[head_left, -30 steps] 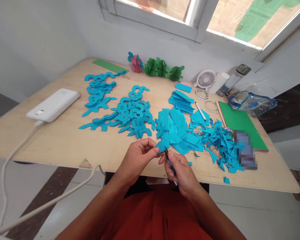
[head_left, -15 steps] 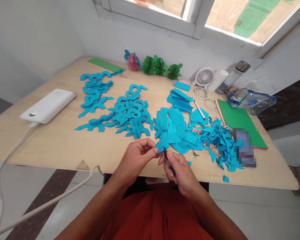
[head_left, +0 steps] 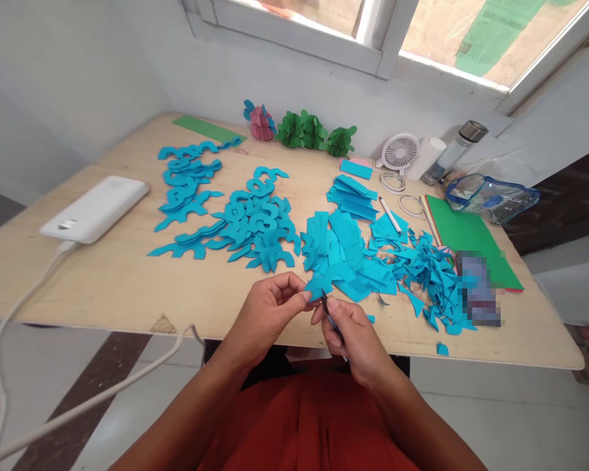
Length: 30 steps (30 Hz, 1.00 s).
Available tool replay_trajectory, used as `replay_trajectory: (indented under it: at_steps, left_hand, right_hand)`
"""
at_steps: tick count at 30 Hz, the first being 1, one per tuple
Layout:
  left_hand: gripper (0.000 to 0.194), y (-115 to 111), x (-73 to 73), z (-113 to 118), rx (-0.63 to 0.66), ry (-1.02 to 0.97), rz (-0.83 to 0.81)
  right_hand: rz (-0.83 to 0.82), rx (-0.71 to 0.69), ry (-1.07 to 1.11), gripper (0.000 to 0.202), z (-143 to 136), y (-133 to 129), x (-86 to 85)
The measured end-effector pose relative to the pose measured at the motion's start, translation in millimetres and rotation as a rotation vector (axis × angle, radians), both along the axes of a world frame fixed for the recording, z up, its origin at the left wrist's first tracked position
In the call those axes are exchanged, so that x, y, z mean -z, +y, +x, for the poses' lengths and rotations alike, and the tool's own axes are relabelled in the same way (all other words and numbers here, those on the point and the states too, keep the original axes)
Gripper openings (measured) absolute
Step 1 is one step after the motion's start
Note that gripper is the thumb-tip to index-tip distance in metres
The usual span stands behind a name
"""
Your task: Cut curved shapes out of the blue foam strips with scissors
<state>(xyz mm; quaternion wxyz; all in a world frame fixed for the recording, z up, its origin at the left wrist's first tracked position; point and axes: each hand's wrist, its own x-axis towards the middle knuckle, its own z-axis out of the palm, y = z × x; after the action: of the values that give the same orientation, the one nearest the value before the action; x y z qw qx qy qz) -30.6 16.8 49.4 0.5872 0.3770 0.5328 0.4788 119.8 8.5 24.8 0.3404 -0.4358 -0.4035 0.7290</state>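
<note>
Between thumb and fingers, my left hand (head_left: 273,311) pinches a small piece of blue paper (head_left: 319,284) near the table's front edge. My right hand (head_left: 352,332) is closed round dark scissors (head_left: 333,318), whose tips touch the lower side of that piece. The two hands are close together. Just beyond them lie flat blue sheets (head_left: 346,245). Blue curved cut-outs (head_left: 262,219) are heaped ahead of my left hand, and pointed blue scraps (head_left: 429,268) are piled ahead and to the right of my right hand.
A white power bank (head_left: 95,208) with a cable lies at the left. More cut-outs (head_left: 186,180) lie beside it. Green paper ornaments (head_left: 311,131), a small fan (head_left: 400,152), tape rolls (head_left: 392,182) and a bottle (head_left: 454,154) stand or lie at the back. Green sheets (head_left: 476,235) lie right.
The camera view has shifted very slightly. Both hands, the blue piece and the scissors look almost the same as before.
</note>
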Motion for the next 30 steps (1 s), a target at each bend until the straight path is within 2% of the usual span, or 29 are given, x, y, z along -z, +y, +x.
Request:
replay_trajectory:
  at_steps: [30]
  left_hand:
    - [0.013,-4.7,2.8,-2.8,0.075,-0.048,0.017]
  right_hand:
    - [0.025,-0.018,-0.033,0.038,2.8,-4.5,0.4]
